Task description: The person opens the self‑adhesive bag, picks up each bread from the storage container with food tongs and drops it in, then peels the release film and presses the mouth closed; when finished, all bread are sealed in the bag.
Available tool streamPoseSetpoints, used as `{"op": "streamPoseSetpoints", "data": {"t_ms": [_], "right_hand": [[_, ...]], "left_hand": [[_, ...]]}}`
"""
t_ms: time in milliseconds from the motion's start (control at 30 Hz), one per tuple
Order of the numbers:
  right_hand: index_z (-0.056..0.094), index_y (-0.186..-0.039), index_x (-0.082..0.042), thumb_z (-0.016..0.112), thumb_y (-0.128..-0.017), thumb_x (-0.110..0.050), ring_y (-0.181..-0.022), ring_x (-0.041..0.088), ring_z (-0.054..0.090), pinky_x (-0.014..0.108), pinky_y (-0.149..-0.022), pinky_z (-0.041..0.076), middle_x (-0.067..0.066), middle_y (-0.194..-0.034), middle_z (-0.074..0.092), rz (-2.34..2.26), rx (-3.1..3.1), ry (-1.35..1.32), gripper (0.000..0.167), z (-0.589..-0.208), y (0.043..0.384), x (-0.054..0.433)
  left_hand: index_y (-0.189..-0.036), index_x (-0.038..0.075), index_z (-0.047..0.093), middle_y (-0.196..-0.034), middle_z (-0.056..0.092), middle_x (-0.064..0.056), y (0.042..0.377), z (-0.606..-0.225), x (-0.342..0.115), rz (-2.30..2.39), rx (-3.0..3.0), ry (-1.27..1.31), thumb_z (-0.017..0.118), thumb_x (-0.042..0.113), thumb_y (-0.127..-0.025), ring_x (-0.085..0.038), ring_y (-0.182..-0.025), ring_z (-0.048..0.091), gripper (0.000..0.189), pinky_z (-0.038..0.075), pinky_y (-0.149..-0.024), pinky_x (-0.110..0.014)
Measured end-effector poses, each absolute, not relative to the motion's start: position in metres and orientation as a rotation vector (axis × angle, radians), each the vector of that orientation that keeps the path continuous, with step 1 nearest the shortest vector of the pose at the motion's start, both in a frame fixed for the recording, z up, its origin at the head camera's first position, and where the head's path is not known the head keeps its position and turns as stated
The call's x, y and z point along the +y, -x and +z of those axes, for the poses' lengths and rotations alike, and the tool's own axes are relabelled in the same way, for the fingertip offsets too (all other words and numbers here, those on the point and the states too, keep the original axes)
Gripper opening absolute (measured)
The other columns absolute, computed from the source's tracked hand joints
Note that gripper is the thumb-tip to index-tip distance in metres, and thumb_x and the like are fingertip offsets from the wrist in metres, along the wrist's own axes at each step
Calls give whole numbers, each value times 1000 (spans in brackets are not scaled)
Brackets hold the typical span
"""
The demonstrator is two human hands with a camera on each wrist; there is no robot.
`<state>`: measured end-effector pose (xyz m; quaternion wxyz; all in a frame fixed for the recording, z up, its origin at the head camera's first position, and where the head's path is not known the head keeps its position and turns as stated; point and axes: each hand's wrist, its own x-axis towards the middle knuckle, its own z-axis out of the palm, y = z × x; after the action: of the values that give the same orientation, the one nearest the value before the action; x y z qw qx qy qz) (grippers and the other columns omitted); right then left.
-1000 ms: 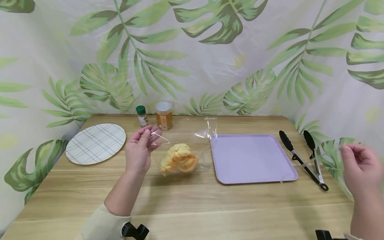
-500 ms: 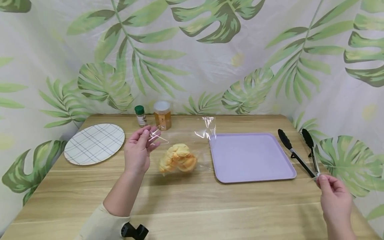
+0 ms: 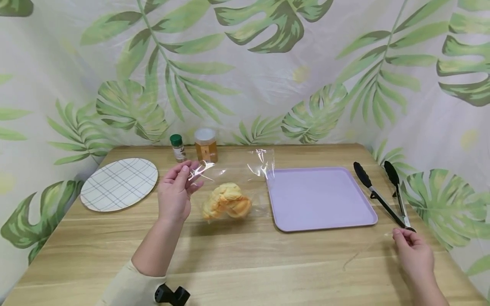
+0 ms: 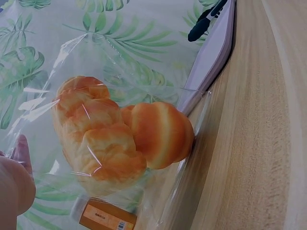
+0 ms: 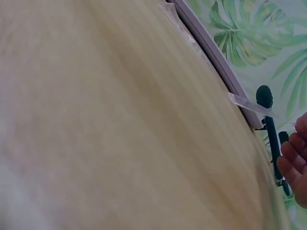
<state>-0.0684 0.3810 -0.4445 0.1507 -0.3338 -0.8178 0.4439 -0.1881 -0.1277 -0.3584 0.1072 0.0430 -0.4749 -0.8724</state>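
My left hand (image 3: 175, 195) pinches the upper left edge of a clear plastic bag (image 3: 262, 163), which hangs above the table. Two pieces of bread show through it: a braided loaf (image 4: 100, 139) and a rounder bun (image 4: 160, 136) beside it. Low over the table's right side, my right hand (image 3: 415, 259) pinches one end of a thin clear strip (image 5: 249, 105). The strip's free end trails left, faint against the wood in the head view. Only part of the left hand enters its wrist view.
A lilac tray (image 3: 321, 199) lies right of the bag, with black-tipped tongs (image 3: 363, 175) beyond it. At left is a white checked plate (image 3: 120, 185). A green-capped shaker (image 3: 178, 148) and an amber jar (image 3: 206, 146) stand at the back.
My right hand has come in from the far right, moving left and down toward the table with the strip. The left hand and the bag have stayed nearly in place.
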Motion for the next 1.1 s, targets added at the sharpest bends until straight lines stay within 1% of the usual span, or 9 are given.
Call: {"op": "streamPoseSetpoints", "data": {"t_ms": [200, 267, 367, 433, 500, 600, 733, 1000, 1100], "right_hand": [[65, -117, 2, 57, -98, -28, -68, -8, 46, 13, -60, 41, -27, -69, 52, 1097, -2560, 916, 37, -455, 74, 385], [64, -121, 3, 56, -98, -26, -77, 3, 56, 19, -67, 42, -13, -74, 64, 1003, -2634, 872, 38, -456, 75, 385], [62, -123, 5, 54, -98, -22, -98, 27, 62, 34, -80, 46, 14, -96, 73, 903, -2715, 813, 38, -454, 77, 384], [61, -125, 6, 53, -98, -20, -99, 32, 61, 38, -79, 45, 19, -100, 71, 877, -2733, 801, 38, -452, 78, 383], [59, -128, 4, 53, -98, -23, -87, 19, 61, 32, -76, 46, 8, -88, 70, 914, -2716, 841, 42, -448, 78, 382], [57, -132, 1, 55, -98, -29, -71, -5, 46, 17, -64, 39, -23, -75, 52, 1007, -2625, 875, 45, -441, 78, 377], [55, -133, 3, 58, -98, -31, -76, -19, 43, 1, -66, 39, -39, -81, 44, 1158, -2484, 695, 48, -426, 84, 361], [56, -129, 6, 58, -99, -21, -91, -17, 54, 1, -79, 45, -38, -101, 54, 1377, -2414, 55, 41, -386, 128, 289], [58, -127, 7, 56, -100, -18, -96, -14, 54, 3, -84, 46, -13, -113, 67, 1444, -2424, -128, 37, -372, 147, 252]], "left_hand": [[-98, 14, 70, -92, 77, 4, 187, -359, -129, -2565, -1392, -131, 52, 10, -101, -9, -82, 74, 19, 59, -62, -19], [-97, 15, 70, -92, 77, 4, 187, -359, -130, -2564, -1388, -131, 52, 10, -101, -9, -81, 74, 19, 59, -61, -19], [-97, 15, 70, -92, 77, 4, 187, -358, -130, -2566, -1382, -117, 52, 10, -101, -8, -80, 74, 19, 59, -61, -19], [-97, 15, 70, -92, 77, 3, 187, -358, -130, -2567, -1376, -109, 51, 10, -101, -9, -81, 74, 20, 59, -61, -19], [-97, 15, 70, -93, 77, 3, 187, -358, -130, -2568, -1379, -96, 51, 10, -101, -9, -82, 74, 20, 59, -62, -19], [-96, 15, 70, -92, 77, 3, 188, -359, -129, -2567, -1390, -97, 50, 9, -102, -9, -83, 74, 22, 60, -62, -20], [-97, 14, 70, -92, 77, 3, 188, -360, -129, -2569, -1388, -95, 50, 9, -102, -10, -82, 75, 21, 60, -62, -20], [-98, 17, 69, -92, 76, 5, 188, -360, -130, -2573, -1402, -119, 50, 12, -102, -9, -79, 74, 20, 60, -64, -20], [-99, 17, 67, -90, 77, 4, 188, -360, -129, -2560, -1417, -118, 49, 12, -103, -9, -80, 74, 20, 60, -64, -21]]}}
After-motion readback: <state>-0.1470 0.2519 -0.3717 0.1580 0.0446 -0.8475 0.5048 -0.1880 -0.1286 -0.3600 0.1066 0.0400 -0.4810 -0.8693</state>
